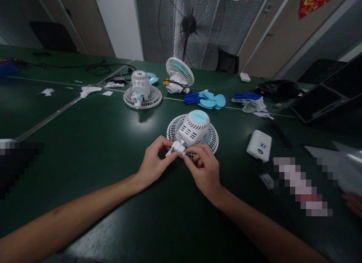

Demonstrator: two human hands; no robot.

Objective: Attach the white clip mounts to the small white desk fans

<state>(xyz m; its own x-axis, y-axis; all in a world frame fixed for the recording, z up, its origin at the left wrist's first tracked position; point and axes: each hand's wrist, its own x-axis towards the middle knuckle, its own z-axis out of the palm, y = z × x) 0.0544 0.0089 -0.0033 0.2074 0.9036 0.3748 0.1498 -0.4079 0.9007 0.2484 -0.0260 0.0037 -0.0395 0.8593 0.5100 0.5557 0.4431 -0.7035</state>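
A small white fan (pixel 192 130) with a light-blue cap lies face down on the dark green table (pixel 93 142), its round grille against the surface. My left hand (pixel 154 163) pinches a small white plastic bracket (pixel 175 147) that sticks out at the fan's near side. My right hand (pixel 204 169) is closed with its fingertips on the same bracket, right beside the left hand's fingers. Both forearms reach in from the bottom edge.
A second fan (pixel 141 91) lies face down farther back and a third fan (pixel 178 76) stands tilted behind it. Light-blue fan blades (pixel 210 100) and blue gloves (pixel 246 97) lie beyond. A white box (pixel 259 145) sits at the right, a laptop (pixel 325 97) at far right.
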